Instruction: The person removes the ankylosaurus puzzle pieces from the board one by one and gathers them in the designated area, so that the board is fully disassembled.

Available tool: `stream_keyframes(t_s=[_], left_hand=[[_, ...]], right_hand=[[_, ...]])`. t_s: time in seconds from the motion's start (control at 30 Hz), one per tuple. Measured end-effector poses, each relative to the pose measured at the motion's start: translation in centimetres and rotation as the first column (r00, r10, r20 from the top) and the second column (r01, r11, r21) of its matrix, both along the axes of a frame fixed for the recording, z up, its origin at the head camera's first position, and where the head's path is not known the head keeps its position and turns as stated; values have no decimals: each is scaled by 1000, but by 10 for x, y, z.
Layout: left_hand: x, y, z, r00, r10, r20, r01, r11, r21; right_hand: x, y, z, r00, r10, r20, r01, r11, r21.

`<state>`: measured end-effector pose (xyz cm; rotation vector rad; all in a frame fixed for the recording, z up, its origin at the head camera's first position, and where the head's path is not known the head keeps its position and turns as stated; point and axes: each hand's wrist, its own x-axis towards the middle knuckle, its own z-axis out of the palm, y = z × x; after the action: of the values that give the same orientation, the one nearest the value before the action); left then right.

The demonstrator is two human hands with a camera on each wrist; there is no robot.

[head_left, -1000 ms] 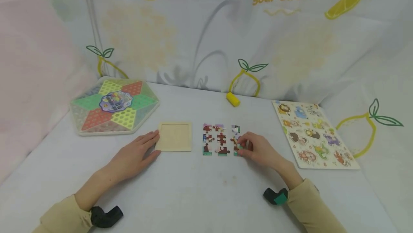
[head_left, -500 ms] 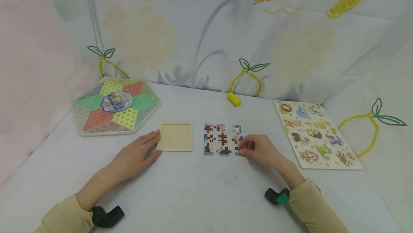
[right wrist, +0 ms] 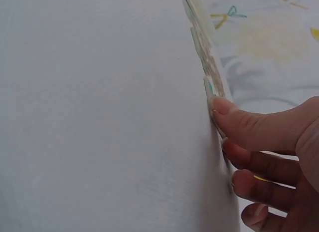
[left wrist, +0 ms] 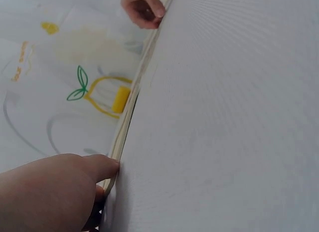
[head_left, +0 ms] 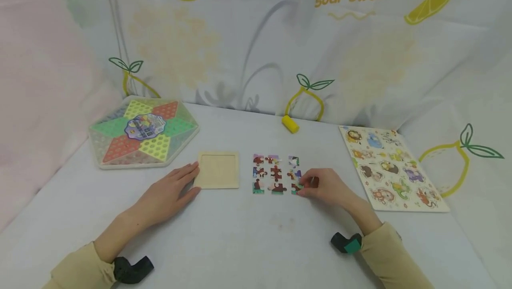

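A square wooden puzzle tray [head_left: 236, 171] lies flat, its recess bare. My left hand [head_left: 164, 193] rests beside it with extended fingers; fingertips and thumb touch its left edge. Right of the tray, several jigsaw pieces [head_left: 276, 172] are laid out in three spaced columns, face up. My right hand [head_left: 322, 186] is at the lower right piece [head_left: 295, 187], thumb and index finger bent at its right side. In the right wrist view, the thumb [right wrist: 239, 119] lies at that piece's edge and the other fingers curve loosely beneath.
A hexagonal Chinese checkers board [head_left: 144, 160] lies at the back left. An animal peg-puzzle board [head_left: 394, 182] lies at the right. A small yellow cylinder [head_left: 290, 124] lies near the lemon-print backdrop [head_left: 240, 35]. Black wrist mounts [head_left: 132, 270] jut out beside the sleeves.
My right hand has drawn slightly to the right, uncovering more of the lower right piece. The left hand stays at the tray's edge. The camera view has shifted a little.
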<state>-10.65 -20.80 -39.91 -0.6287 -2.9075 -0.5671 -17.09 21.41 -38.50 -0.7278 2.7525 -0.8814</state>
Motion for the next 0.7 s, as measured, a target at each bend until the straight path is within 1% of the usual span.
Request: stream_keyframes(t_s=[0.17,0.47,0.7], left_hand=[[0,0,0,1000,-2,-2,2,1000,-3],[2,-3,-5,1000,-3,-15,3,1000,-13],[2,-7,-7,1000,-1,-15,1,1000,-16]], right_hand=[[1,4,1,999,37,28,-37,999,-11],[4,6,0,994,94,56,-92,995,-32],[3,3,0,990,141,24,-140,989,-39]])
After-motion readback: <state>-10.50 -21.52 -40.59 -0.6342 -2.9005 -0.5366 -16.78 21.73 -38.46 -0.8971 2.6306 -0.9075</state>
